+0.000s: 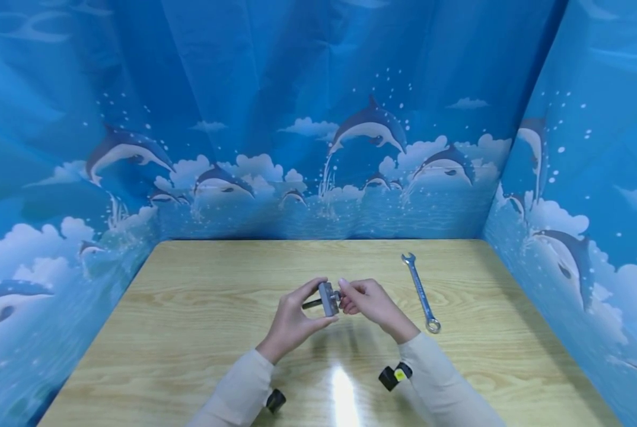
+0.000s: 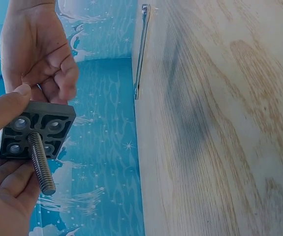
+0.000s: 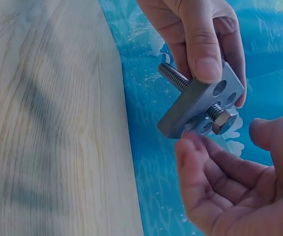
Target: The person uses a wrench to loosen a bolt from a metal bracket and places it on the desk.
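My left hand (image 1: 292, 323) grips a grey square plate (image 1: 328, 299) by its edges, above the wooden table. A hex bolt (image 3: 222, 121) runs through the middle of the plate. Its head stands a short way off the face toward my right hand, with some thread showing. From the ribbed back of the plate, the long threaded shank (image 2: 41, 164) sticks out. My right hand (image 1: 373, 303) is beside the bolt head, thumb and bent index finger apart. In the right wrist view its index fingertip (image 3: 188, 142) overlaps the plate's lower edge, and nothing sits between thumb and fingers.
A combination wrench (image 1: 421, 290) lies on the wooden table (image 1: 201, 332) to the right of my hands. Blue curtains (image 1: 297, 89) printed with dolphins hang behind the table and along both sides.
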A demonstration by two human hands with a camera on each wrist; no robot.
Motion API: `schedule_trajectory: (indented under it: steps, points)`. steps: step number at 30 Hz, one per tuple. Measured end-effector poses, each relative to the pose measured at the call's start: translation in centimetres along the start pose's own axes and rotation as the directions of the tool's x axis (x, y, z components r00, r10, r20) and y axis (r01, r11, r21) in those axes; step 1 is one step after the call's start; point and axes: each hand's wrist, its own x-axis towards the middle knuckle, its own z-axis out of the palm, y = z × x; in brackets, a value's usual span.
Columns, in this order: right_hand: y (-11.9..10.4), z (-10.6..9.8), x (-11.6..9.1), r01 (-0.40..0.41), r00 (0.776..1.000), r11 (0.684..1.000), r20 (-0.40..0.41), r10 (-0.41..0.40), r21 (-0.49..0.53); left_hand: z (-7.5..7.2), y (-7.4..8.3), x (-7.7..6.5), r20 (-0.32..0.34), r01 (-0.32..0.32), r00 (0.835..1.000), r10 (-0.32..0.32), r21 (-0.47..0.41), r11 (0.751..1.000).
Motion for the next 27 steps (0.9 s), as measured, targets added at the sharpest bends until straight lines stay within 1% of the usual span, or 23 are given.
schedule_trajectory:
  steps: [5,10,13,18,20,27]
  points:
    - [-0.19,0.2,0.09,-0.047,0.999,0.998,0.002,0.047,-0.046,0.01,0.02,-0.04,0.0,-0.009,1.0,0.009,0.023,1.0]
    - [-0.33,0.38,0.27,-0.056,0.998,0.997,-0.008,0.056,-0.054,-0.02,0.0,-0.06,-0.001,-0.015,1.0,0.015,0.032,0.999]
    - [-0.43,0.31,0.2,-0.023,1.0,0.999,0.0,0.023,-0.045,-0.05,0.03,-0.07,0.0,-0.005,1.0,0.005,0.033,0.999]
    - [-0.56,0.04,-0.21,0.063,0.998,0.997,0.016,-0.063,-0.046,-0.06,0.03,-0.08,-0.001,0.017,1.0,-0.017,0.034,0.999]
    - [-0.56,-0.02,-0.28,0.082,0.997,0.996,0.017,-0.082,-0.035,-0.06,0.02,-0.05,-0.004,0.017,1.0,-0.017,0.029,0.999]
    - [-0.65,0.01,-0.42,0.091,0.996,0.996,0.025,-0.091,0.003,-0.06,0.09,-0.03,-0.006,0.019,1.0,-0.018,0.023,1.0]
